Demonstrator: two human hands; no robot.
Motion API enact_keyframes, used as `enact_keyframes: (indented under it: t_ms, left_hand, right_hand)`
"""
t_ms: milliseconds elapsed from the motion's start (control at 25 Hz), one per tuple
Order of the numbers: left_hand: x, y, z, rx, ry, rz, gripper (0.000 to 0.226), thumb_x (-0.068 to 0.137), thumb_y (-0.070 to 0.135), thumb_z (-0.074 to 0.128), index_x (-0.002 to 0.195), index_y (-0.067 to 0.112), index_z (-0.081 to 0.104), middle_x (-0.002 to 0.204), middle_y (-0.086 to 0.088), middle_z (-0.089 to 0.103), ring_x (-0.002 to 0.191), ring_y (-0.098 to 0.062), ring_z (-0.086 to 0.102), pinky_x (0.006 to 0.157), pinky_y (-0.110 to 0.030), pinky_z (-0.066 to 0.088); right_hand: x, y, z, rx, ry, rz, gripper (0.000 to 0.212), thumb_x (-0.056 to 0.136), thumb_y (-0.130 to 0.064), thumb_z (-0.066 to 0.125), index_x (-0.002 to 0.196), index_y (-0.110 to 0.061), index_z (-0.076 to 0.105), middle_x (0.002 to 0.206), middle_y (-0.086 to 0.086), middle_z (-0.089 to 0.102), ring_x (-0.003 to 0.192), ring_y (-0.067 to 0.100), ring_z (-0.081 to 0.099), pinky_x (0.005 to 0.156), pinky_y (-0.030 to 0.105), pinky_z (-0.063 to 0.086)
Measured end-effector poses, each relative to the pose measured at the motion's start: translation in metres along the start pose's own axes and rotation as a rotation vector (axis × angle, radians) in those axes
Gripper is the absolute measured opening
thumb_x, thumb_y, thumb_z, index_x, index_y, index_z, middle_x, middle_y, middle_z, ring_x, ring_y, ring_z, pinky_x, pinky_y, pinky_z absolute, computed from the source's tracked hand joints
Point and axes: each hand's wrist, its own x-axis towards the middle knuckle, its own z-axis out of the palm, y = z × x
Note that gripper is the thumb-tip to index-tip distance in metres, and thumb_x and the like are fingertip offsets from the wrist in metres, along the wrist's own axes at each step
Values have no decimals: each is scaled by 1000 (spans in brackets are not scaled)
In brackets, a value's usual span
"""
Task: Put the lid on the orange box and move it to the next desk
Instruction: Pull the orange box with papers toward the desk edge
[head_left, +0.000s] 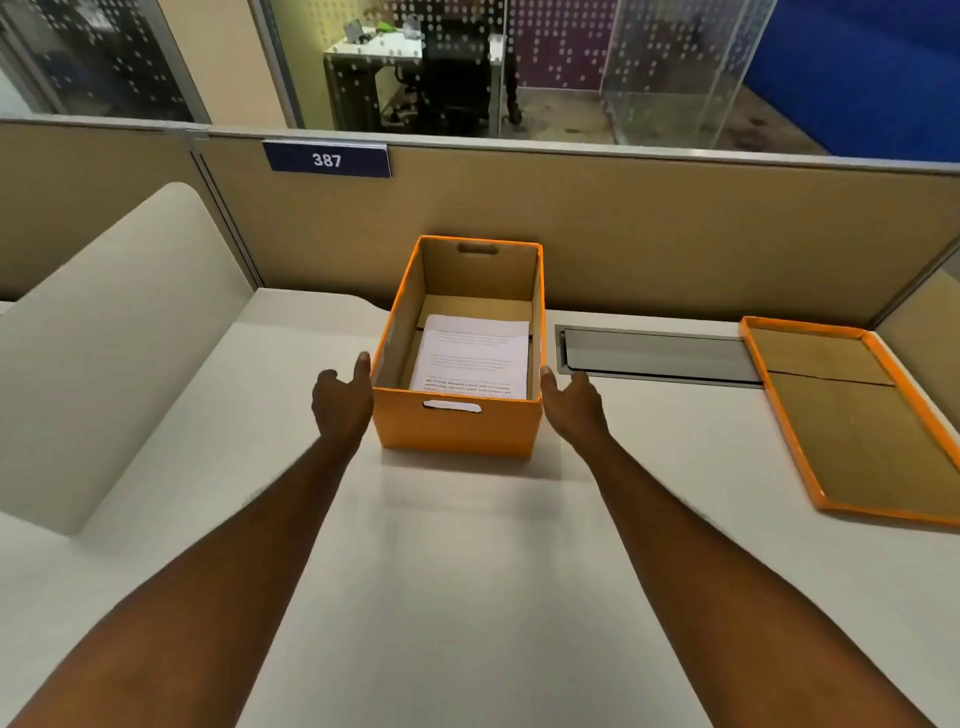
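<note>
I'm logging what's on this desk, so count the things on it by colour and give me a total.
Orange: 2, the box and the lid
White: 1, the paper stack inside the box
Total: 3

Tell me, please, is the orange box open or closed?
Open: the orange box has no lid; its lid lies upside down on the desk to its right.

Each hand (340, 400) (571, 402) flanks the open orange box (457, 426) (lid (852, 421) lies apart).
</note>
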Motion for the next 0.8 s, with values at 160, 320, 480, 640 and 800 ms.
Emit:
enact_keyframes:
  t_ms: [160, 320, 480, 640, 800]
  left_hand:
    - [33, 12, 21, 63, -147, -41, 79, 87, 58, 48, 131, -8, 46, 138, -26, 50, 126, -40, 48, 103, -48, 41]
    - [48, 6, 39, 58, -321, -53, 69, 84, 52, 58, 124, -5, 53, 126, -23, 59, 114, -38, 58, 97, -49, 49]
    - [55, -3, 50, 115, -274, -30, 36, 86, 18, 53, 116, -1, 57, 118, -22, 63, 108, -40, 60, 89, -46, 51]
    - [50, -4, 49, 157, -246, -4, 33, 86, 7, 43, 114, -2, 57, 115, -27, 62, 105, -44, 60, 87, -48, 51]
    - [12, -15, 38, 156, -209, 10, 32, 89, 8, 40, 114, -1, 58, 116, -24, 63, 104, -41, 60, 85, -43, 50]
  right_hand:
    - [33, -10, 10, 20, -83, 96, 81, 88, -57, 45, 145, -4, 23, 150, 16, 34, 135, 33, 37, 102, 40, 38]
    - [56, -5, 26, 15, -130, 127, 85, 85, -58, 49, 146, -7, 20, 152, 14, 33, 136, 32, 36, 101, 39, 39]
    - [68, 4, 44, 43, -118, 130, 56, 93, -37, 45, 142, -12, 34, 142, 13, 47, 123, 31, 49, 85, 33, 44]
    - [63, -1, 46, 106, -82, 131, 45, 96, -23, 42, 139, -12, 40, 137, 13, 53, 116, 31, 54, 80, 32, 47]
    - [27, 8, 25, 117, -34, 67, 39, 96, -23, 41, 134, -13, 47, 128, 11, 59, 109, 29, 58, 75, 30, 45]
